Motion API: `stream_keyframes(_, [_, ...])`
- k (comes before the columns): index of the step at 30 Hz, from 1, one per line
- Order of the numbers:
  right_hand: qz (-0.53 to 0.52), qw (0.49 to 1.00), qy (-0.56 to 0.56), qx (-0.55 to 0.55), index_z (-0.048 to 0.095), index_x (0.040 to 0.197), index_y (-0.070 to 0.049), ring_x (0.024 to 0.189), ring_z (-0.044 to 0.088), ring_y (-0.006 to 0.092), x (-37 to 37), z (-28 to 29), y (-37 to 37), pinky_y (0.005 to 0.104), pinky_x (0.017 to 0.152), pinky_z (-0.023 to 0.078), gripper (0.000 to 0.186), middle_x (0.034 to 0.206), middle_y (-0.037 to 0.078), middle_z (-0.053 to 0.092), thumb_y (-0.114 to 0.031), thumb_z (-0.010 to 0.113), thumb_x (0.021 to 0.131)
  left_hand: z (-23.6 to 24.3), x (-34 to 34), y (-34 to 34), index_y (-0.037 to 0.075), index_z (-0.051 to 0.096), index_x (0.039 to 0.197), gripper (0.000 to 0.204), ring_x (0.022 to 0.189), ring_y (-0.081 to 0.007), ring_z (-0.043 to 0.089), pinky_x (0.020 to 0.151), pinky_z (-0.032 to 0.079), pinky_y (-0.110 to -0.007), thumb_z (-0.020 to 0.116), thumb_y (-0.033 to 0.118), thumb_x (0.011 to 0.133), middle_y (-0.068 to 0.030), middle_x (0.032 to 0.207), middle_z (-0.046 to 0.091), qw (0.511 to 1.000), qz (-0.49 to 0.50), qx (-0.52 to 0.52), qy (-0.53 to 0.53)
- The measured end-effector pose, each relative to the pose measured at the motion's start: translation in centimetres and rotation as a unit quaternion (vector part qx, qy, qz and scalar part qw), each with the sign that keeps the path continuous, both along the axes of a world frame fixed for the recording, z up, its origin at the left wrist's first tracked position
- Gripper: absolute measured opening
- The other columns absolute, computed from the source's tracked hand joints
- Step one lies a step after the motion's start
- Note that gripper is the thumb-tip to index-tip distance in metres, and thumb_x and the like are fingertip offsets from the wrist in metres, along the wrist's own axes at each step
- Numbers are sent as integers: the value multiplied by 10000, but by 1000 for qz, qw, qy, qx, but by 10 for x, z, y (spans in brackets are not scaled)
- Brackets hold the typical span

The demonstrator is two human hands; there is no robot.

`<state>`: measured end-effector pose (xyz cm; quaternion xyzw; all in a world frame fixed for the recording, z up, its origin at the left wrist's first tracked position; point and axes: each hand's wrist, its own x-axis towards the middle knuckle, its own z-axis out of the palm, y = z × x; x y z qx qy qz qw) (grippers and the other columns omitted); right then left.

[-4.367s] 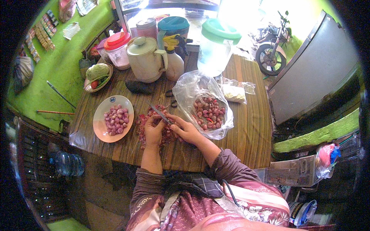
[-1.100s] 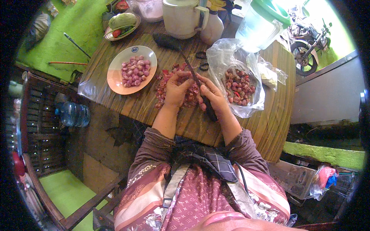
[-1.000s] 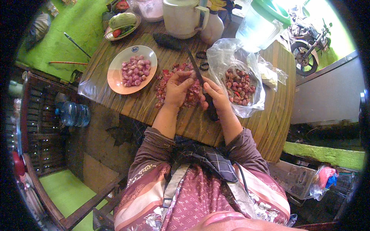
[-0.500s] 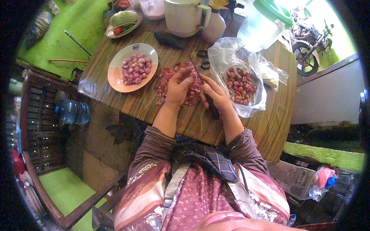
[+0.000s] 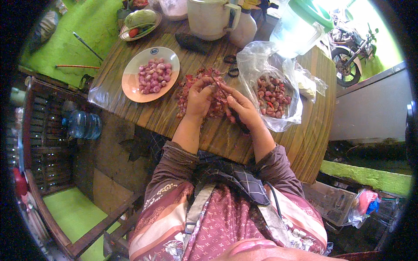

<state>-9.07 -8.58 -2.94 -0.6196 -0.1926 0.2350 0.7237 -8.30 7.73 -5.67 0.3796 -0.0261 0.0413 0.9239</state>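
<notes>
- Working close together over the red peelings (image 5: 185, 96), the left hand (image 5: 200, 98) and the right hand (image 5: 244, 111) have fingertips almost meeting.
- The right hand is closed around a dark knife (image 5: 245, 127), mostly hidden.
- The left hand has bent fingers; whether they pinch something, I cannot tell.
- Pink shallots (image 5: 154, 76) lie on the plate (image 5: 130, 82) at left; reddish-brown shallots (image 5: 273, 98) are in the clear bag (image 5: 251, 65) at right.
</notes>
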Motion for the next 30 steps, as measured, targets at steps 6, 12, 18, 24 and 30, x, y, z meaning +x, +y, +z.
stream_keyframes(6, [2,997,63,33,371,1330,-108,480,432,71,-1,-1,0,195,433,375,440,643,-3,473,-297,419,935,0,0,0,-7,573,931,141,857,-166,595,770,500,-289,596,-8,791,-95,955,606,1000,-3,-16,11])
stream_keyframes(12, [-41,989,125,70,371,1314,-74,456,449,92,-4,1,4,204,437,375,448,617,16,477,-297,429,930,0,0,0,-5,583,934,146,844,-157,598,742,507,-274,599,-14,790,-85,943,607,1000,7,7,27])
stream_keyframes(18, [-23,992,92,79,321,1329,-83,441,443,95,-2,2,4,212,424,370,473,608,20,471,-307,429,927,3,-1,-4,-16,581,957,167,850,-161,598,747,504,-270,597,-22,790,-87,945,607,999,18,23,24])
stream_keyframes(24, [-20,994,79,72,350,1321,-105,480,453,86,-2,2,3,209,399,370,451,623,7,478,-305,435,927,4,-3,-5,-16,578,972,168,869,-162,594,776,493,-270,571,-15,804,-87,949,608,998,16,47,25])
stream_keyframes(30, [-41,971,199,130,338,1317,-97,445,442,98,-1,8,-1,219,391,366,449,616,18,473,-293,436,925,5,-2,-4,-7,569,992,178,891,-164,590,798,484,-282,553,-5,814,-88,976,606,1000,3,4,9])
